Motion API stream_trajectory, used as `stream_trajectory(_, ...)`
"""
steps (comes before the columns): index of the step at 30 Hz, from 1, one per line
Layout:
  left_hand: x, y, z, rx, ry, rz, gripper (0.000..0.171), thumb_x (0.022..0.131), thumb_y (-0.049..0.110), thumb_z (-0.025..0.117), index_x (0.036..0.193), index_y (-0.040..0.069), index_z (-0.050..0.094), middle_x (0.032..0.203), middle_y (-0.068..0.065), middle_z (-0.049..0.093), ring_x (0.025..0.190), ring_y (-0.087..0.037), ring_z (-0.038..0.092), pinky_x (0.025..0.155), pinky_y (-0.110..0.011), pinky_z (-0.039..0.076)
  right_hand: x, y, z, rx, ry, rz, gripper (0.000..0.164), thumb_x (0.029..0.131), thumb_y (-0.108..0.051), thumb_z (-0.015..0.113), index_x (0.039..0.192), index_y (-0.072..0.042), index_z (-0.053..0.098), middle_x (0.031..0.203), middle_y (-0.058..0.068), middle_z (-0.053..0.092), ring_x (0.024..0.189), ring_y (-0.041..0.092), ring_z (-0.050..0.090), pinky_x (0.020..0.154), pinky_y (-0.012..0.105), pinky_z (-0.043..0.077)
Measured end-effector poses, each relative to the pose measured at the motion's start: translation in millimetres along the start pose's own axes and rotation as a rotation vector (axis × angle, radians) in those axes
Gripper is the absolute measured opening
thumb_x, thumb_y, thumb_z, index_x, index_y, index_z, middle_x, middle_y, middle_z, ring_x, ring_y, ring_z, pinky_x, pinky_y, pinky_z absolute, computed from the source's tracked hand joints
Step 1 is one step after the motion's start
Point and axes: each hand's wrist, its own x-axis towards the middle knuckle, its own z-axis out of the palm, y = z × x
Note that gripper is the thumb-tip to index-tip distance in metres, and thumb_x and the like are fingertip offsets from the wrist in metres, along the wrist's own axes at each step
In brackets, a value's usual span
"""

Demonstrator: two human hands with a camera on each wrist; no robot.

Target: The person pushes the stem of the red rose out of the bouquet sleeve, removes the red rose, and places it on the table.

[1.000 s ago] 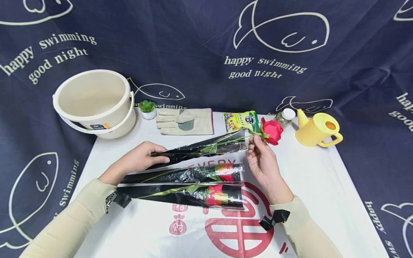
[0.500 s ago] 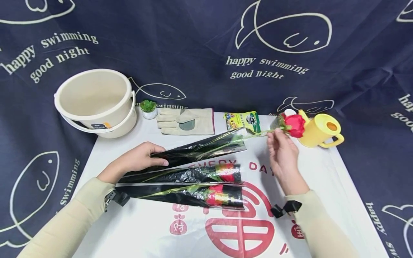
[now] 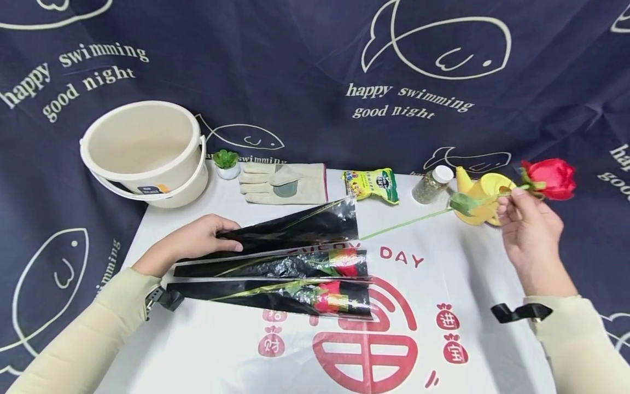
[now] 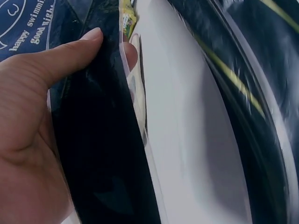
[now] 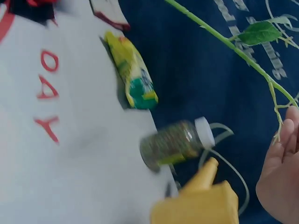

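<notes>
My left hand (image 3: 209, 236) grips the narrow end of a black flower sleeve (image 3: 305, 224), thumb on top; the left wrist view shows the thumb across the dark film (image 4: 100, 121). At the right, my right hand (image 3: 531, 235) pinches a red rose (image 3: 553, 179) just below its bloom. The rose's green stem (image 3: 408, 222) stretches left to the sleeve's wide mouth, its lower tip right at that opening. In the right wrist view, the stem (image 5: 224, 39) runs to my fingers. Two more wrapped roses (image 3: 275, 265) (image 3: 295, 298) lie side by side nearer me.
Along the back stand a cream bucket (image 3: 143, 142), a small potted succulent (image 3: 227, 164), gardening gloves (image 3: 283, 183), a yellow-green packet (image 3: 371, 185), a white-capped jar (image 3: 433, 185) and a yellow watering can (image 3: 474, 191), partly behind the rose. A dark printed curtain (image 3: 295, 71) hangs behind.
My right hand has moved right with the rose, drawing most of its stem out of the black sleeve. My left hand still holds the sleeve, shifted slightly left.
</notes>
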Motion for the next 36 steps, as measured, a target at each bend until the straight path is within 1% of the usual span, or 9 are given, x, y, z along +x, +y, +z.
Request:
stream_trajectory(5, 3.3, -13.3, -8.6, -0.014, -0.032, 0.002, 0.008, 0.086, 0.024, 0.069, 0.088, 0.016, 0.068, 0.077, 0.006, 0.061, 0.068, -0.011, 0.052, 0.067, -0.027, 0.043, 5, -25, -10, -0.016, -0.034, -0.041, 0.009, 0.087, 0.016, 0.053, 0.094, 0.015, 0.059, 0.073, 0.023, 0.062, 0.059, 0.031, 0.062, 0.058, 0.034, 0.053)
stream_trajectory(8, 7.3, -18.3, -12.6, -0.013, -0.048, 0.005, 0.01, 0.086, 0.024, 0.07, 0.091, 0.016, 0.068, 0.082, 0.006, 0.063, 0.073, -0.012, 0.054, 0.07, -0.027, 0.044, 5, -31, -14, -0.13, -0.096, -0.007, 0.011, 0.087, 0.017, 0.051, 0.093, 0.016, 0.06, 0.071, 0.021, 0.063, 0.059, 0.028, 0.063, 0.056, 0.032, 0.053)
stream_trajectory(11, 11.8, -24.0, -14.6, 0.005, -0.059, -0.005, 0.012, 0.086, 0.022, 0.07, 0.096, 0.015, 0.069, 0.088, 0.006, 0.065, 0.08, -0.013, 0.056, 0.074, -0.028, 0.045, 3, -28, -15, -0.393, -0.186, 0.096, 0.015, 0.087, 0.016, 0.052, 0.092, 0.012, 0.065, 0.073, 0.016, 0.066, 0.062, 0.022, 0.065, 0.058, 0.028, 0.053)
stream_trajectory(14, 17.2, -28.5, -14.8, 0.033, -0.073, -0.029, 0.012, 0.086, 0.019, 0.07, 0.097, 0.014, 0.069, 0.09, 0.006, 0.066, 0.082, -0.013, 0.057, 0.076, -0.031, 0.045, 3, -17, -13, -0.802, -0.28, 0.192, 0.012, 0.087, 0.008, 0.06, 0.091, 0.004, 0.07, 0.076, 0.01, 0.069, 0.065, 0.016, 0.066, 0.062, 0.025, 0.052)
stream_trajectory(17, 25.0, -31.5, -13.5, 0.094, -0.074, -0.04, 0.013, 0.085, 0.018, 0.07, 0.098, 0.013, 0.069, 0.093, 0.005, 0.066, 0.088, -0.014, 0.059, 0.08, -0.036, 0.045, 4, -2, -11, -1.188, -0.36, 0.218, 0.014, 0.086, -0.005, 0.067, 0.096, 0.004, 0.069, 0.078, 0.006, 0.07, 0.067, 0.014, 0.066, 0.064, 0.026, 0.053)
stream_trajectory(20, 33.9, -31.9, -11.7, 0.186, -0.048, -0.049, 0.02, 0.084, 0.017, 0.072, 0.103, 0.01, 0.069, 0.101, 0.0, 0.066, 0.099, -0.02, 0.059, 0.088, -0.041, 0.043, 10, 13, -14, -1.427, -0.447, 0.221, 0.031, 0.087, -0.015, 0.068, 0.104, 0.011, 0.064, 0.079, 0.007, 0.07, 0.069, 0.014, 0.067, 0.064, 0.029, 0.053)
stream_trajectory(24, 43.6, -28.9, -9.3, 0.294, -0.004, -0.09, 0.042, 0.082, 0.018, 0.074, 0.12, 0.009, 0.061, 0.112, -0.01, 0.062, 0.106, -0.028, 0.056, 0.089, -0.046, 0.041, 24, 30, -23, -1.521, -0.502, 0.255, 0.039, 0.088, -0.021, 0.068, 0.107, 0.013, 0.061, 0.079, 0.01, 0.069, 0.069, 0.013, 0.066, 0.064, 0.03, 0.053)
stream_trajectory(28, 50.6, -28.5, -5.2, 0.359, 0.027, -0.125, 0.059, 0.084, 0.025, 0.072, 0.136, 0.017, 0.045, 0.106, -0.006, 0.06, 0.094, -0.023, 0.058, 0.081, -0.043, 0.044, 35, 42, -33, -1.552, -0.498, 0.303, 0.037, 0.088, -0.021, 0.067, 0.104, 0.013, 0.062, 0.078, 0.013, 0.069, 0.068, 0.015, 0.064, 0.063, 0.032, 0.053)
stream_trajectory(36, 57.6, -30.6, 1.0, 0.359, 0.104, -0.034, 0.031, 0.091, 0.009, 0.061, 0.122, 0.013, 0.059, 0.088, 0.003, 0.064, 0.083, -0.016, 0.061, 0.077, -0.04, 0.046, 44, 55, -51, -1.615, -0.469, 0.323, 0.035, 0.089, -0.019, 0.066, 0.104, 0.012, 0.064, 0.08, 0.011, 0.069, 0.069, 0.014, 0.063, 0.065, 0.034, 0.052)
